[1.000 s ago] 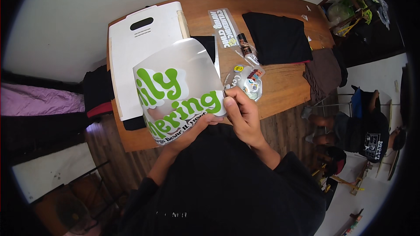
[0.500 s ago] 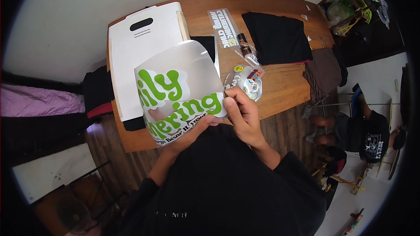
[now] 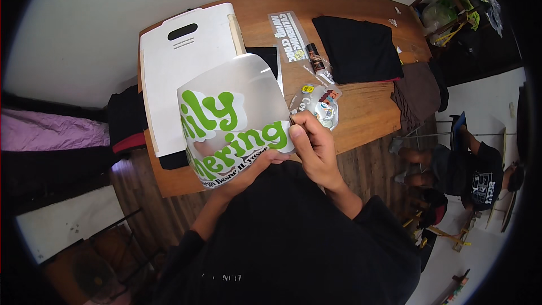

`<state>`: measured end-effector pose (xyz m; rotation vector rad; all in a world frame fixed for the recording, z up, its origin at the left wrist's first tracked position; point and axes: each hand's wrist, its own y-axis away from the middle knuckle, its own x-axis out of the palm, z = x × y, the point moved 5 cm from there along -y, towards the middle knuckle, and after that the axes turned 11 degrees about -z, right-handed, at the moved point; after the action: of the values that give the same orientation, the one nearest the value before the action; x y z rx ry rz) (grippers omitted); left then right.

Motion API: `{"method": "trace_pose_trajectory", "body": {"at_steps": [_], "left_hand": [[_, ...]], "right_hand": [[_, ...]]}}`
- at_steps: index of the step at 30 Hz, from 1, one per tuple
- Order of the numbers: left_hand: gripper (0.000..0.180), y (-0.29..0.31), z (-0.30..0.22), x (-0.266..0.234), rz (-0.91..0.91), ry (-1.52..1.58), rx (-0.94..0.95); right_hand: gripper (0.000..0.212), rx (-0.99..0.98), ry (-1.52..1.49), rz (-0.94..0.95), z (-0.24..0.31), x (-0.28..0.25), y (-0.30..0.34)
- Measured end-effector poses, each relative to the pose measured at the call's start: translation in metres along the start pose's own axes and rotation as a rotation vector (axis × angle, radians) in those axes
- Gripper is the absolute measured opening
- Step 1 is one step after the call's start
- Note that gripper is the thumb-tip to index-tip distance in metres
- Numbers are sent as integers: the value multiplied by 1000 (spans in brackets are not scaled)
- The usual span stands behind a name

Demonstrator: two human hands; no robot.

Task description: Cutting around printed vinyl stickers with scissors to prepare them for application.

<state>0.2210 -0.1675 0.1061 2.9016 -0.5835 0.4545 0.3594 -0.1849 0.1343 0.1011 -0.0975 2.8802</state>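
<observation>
A curved, translucent transfer film (image 3: 248, 90) with large green lettering and smaller black print hangs over the table's near edge. My left hand (image 3: 262, 166) is closed on its lower edge, with the thumb on the printed side and the other fingers mostly behind the sheet. At the film's right edge, my right hand (image 3: 313, 147) pinches it between thumb and bent forefinger. A tiny dark bit shows at the right forefinger, too small to make out. Behind the film lies a white board (image 3: 197, 51) with an oblong hole.
The wooden table (image 3: 361, 118) bears a film with white lettering (image 3: 289, 36), a dark tube (image 3: 316, 59), clear film pieces with stickers (image 3: 322, 104), folded black cloth (image 3: 358, 48) and brown cloth (image 3: 415, 93). Another person (image 3: 480, 175) is at the right, beyond the table.
The film has shifted slightly right and tilted a little in my hands. Both hands keep their hold. The other person's arm has moved slightly.
</observation>
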Motion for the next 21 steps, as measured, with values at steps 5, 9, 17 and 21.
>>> {"method": "trace_pose_trajectory", "body": {"at_steps": [5,9,17,21], "left_hand": [[21,1,0,1,-10,26,1],[20,2,0,2,-11,20,-2],[19,2,1,2,-1,2,-28],[19,2,0,2,-2,12,-29]], "right_hand": [[16,-20,-22,-4,7,3,0],[16,-12,-30,-2,6,3,0],[15,-13,27,-2,1,0,0],[15,-13,12,-5,3,1,0]]}}
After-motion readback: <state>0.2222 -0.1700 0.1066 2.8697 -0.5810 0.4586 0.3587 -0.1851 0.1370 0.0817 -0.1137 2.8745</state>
